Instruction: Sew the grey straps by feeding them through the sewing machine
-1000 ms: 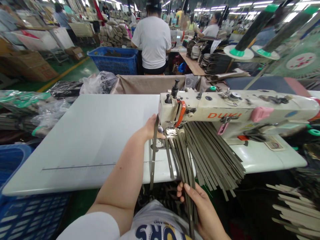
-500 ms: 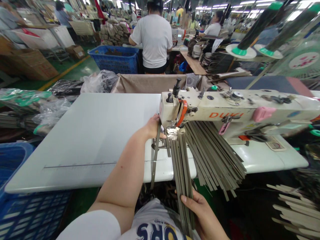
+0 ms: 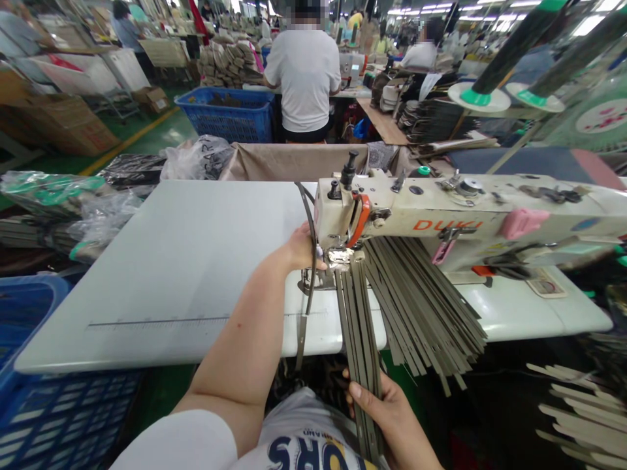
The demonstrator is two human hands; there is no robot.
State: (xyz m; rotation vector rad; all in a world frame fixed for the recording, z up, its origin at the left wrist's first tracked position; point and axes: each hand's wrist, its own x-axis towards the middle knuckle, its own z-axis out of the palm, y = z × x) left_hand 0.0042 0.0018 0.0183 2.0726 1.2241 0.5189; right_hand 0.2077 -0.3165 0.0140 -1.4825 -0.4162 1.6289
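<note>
Sewing factory floor: a cream industrial sewing machine (image 3: 441, 219) hung with olive-grey fabric strips (image 3: 421, 303) just beside the fingers of the left hand (image 3: 300, 251); beyond them, a white-shirted person (image 3: 304, 75) and a blue plastic crate (image 3: 228, 117).

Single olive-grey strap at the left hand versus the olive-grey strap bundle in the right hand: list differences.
The single strap is one strip; the bundle is several stacked. The single strap arcs upward past the left hand; the bundle runs straight from the sewing machine to the right hand. Both are flat, olive-grey, overhanging the white table.
</note>
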